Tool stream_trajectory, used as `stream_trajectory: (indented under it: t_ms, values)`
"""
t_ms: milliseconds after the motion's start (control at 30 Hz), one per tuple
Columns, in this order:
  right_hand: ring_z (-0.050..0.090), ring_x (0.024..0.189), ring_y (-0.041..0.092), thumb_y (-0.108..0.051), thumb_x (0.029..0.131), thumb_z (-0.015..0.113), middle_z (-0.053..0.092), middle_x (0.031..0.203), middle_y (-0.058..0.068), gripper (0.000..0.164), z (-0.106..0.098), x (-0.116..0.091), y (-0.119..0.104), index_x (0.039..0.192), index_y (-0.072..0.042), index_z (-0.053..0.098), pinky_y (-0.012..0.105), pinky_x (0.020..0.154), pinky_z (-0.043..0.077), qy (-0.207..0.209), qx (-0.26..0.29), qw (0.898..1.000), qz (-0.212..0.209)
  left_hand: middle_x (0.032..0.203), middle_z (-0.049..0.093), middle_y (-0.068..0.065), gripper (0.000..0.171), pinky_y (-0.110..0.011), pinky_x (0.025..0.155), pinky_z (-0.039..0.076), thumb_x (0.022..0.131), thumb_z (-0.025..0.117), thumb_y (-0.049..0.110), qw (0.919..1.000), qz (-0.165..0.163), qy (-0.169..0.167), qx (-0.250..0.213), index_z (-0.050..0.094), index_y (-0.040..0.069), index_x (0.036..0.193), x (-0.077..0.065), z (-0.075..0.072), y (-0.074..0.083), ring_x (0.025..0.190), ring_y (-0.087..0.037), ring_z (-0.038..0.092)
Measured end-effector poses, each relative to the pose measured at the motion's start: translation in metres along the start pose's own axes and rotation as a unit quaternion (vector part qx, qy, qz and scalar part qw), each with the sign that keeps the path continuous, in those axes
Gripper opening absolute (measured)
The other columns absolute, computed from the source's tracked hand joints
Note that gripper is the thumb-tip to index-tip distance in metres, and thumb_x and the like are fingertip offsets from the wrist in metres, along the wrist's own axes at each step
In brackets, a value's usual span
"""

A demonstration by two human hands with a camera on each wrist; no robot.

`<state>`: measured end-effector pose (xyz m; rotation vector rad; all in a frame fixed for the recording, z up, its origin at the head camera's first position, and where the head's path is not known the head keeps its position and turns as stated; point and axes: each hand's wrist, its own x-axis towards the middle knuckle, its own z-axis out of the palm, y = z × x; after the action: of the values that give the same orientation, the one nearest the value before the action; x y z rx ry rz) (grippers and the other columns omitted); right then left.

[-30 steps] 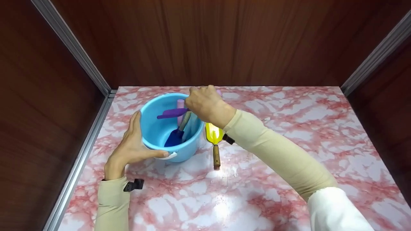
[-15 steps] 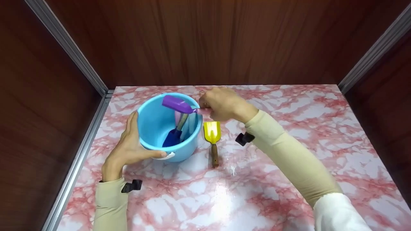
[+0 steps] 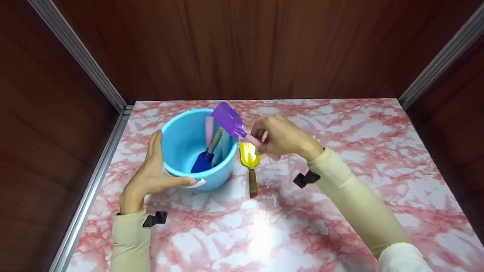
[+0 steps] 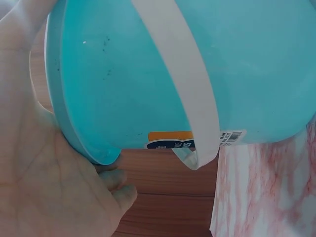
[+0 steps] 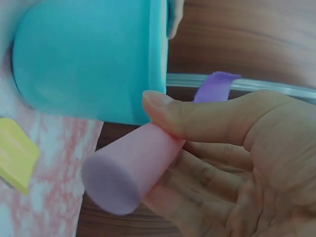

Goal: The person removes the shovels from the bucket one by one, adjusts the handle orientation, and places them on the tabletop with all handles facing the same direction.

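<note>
**Workspace Status: Bucket and Purple Shovel in Hand**

I view a red-and-white marbled worktop (image 3: 370, 136) with a bright glare patch toward its near side. Brown wood-grain panels enclose it: back panel (image 3: 242, 49), left panel (image 3: 53, 132) and right panel (image 3: 453, 124). Grey metal rails (image 3: 82, 56) run along the corners.

Left hand (image 3: 149, 175): I see it grip the light-blue bucket (image 3: 217, 179), fingers spread around the outer wall, thumb along the near rim at the white bail (image 3: 194, 184). The bucket stands on the worktop, left of centre.

Right hand (image 3: 285, 136): thumb and fingers pinch the pink handle (image 3: 253, 140) of the purple shovel (image 3: 228, 119). I note the shovel is raised; its blade overlaps the bucket's right rim in the head view.

Inside the bucket, I identify a blue shovel (image 3: 204, 160). A yellow shovel (image 3: 250, 160) lies on the worktop, just right of the bucket.
</note>
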<state>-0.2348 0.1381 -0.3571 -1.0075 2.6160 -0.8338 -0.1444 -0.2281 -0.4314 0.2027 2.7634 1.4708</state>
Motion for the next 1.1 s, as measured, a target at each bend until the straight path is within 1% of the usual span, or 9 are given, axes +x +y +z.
stream_trajectory:
  t_ms: [133,233,333,467,533,600,767,967,1100]
  values:
    - [0.078,0.078,0.017,-0.014,0.091,0.085,0.08,0.093,0.004,0.014,0.012,-0.017,0.008,0.102,-0.008,0.079,0.031,0.066,0.065,0.033,0.048,0.998,0.029,0.169,0.017,0.001,0.151,-0.065,0.113,0.049,0.058,0.105,0.05,1.0,-0.003,0.003,-0.002,0.003,0.037,0.169,0.0,0.002,-0.002,0.149,-0.034,0.036]
    - [0.078,0.079,0.018,-0.011,0.086,0.088,0.08,0.095,0.003,0.023,0.022,-0.03,0.013,0.108,-0.01,0.08,0.033,0.069,0.065,0.054,0.08,0.993,0.072,0.169,0.016,0.001,0.152,-0.065,0.112,0.05,0.058,0.105,0.052,1.0,-0.006,0.004,-0.001,0.002,0.038,0.169,-0.001,0.003,-0.003,0.149,-0.034,0.036]
    - [0.077,0.083,0.02,-0.01,0.083,0.092,0.079,0.1,0.004,0.033,0.035,-0.042,0.018,0.113,-0.01,0.08,0.034,0.076,0.065,0.07,0.118,0.986,0.098,0.17,0.014,0.002,0.153,-0.064,0.112,0.05,0.058,0.104,0.053,0.9999,-0.008,0.006,0.006,0.001,0.038,0.169,-0.001,0.003,-0.003,0.149,-0.035,0.037]
    - [0.074,0.085,0.022,-0.011,0.082,0.093,0.078,0.102,0.007,0.035,0.053,-0.055,0.027,0.114,-0.007,0.079,0.037,0.08,0.064,0.096,0.168,0.976,0.104,0.17,0.014,0.004,0.153,-0.064,0.111,0.051,0.058,0.104,0.054,0.9999,-0.01,0.007,0.004,0.001,0.039,0.169,-0.002,0.003,-0.003,0.149,-0.034,0.037]
    - [0.073,0.084,0.023,-0.01,0.082,0.093,0.078,0.102,0.008,0.036,0.061,-0.059,0.031,0.114,-0.005,0.079,0.036,0.079,0.064,0.111,0.186,0.971,0.106,0.169,0.014,0.005,0.153,-0.064,0.111,0.051,0.057,0.105,0.054,0.9999,-0.011,0.008,0.003,0.001,0.04,0.169,-0.002,0.002,-0.003,0.149,-0.033,0.037]
    - [0.073,0.083,0.025,-0.01,0.081,0.093,0.078,0.102,0.01,0.036,0.068,-0.062,0.035,0.114,-0.004,0.078,0.034,0.076,0.064,0.121,0.203,0.965,0.11,0.17,0.014,0.005,0.152,-0.064,0.111,0.05,0.057,0.104,0.055,0.9999,-0.011,0.01,0.006,0.001,0.041,0.169,-0.002,0.001,-0.003,0.149,-0.033,0.037]
    - [0.075,0.08,0.029,-0.01,0.08,0.094,0.077,0.103,0.013,0.038,0.083,-0.064,0.044,0.112,-0.002,0.076,0.032,0.067,0.064,0.139,0.242,0.949,0.147,0.171,0.012,0.006,0.153,-0.065,0.112,0.05,0.058,0.104,0.055,0.9998,-0.012,0.012,0.013,0.0,0.041,0.169,-0.003,0.0,-0.004,0.149,-0.034,0.037]
    - [0.072,0.085,0.029,-0.014,0.078,0.096,0.075,0.105,0.014,0.041,0.1,-0.062,0.062,0.111,-0.003,0.073,0.032,0.07,0.063,0.16,0.256,0.933,0.198,0.171,0.012,0.006,0.153,-0.065,0.111,0.05,0.058,0.105,0.054,0.9998,-0.006,0.013,0.01,0.001,0.04,0.17,-0.004,0.001,-0.005,0.149,-0.035,0.037]
    - [0.071,0.086,0.025,-0.013,0.079,0.095,0.073,0.108,0.016,0.042,0.11,-0.061,0.075,0.112,0.0,0.071,0.032,0.068,0.064,0.162,0.279,0.917,0.234,0.17,0.014,0.006,0.151,-0.064,0.11,0.052,0.058,0.104,0.053,0.9999,-0.003,0.012,0.004,0.003,0.041,0.169,-0.002,0.001,-0.004,0.149,-0.033,0.037]
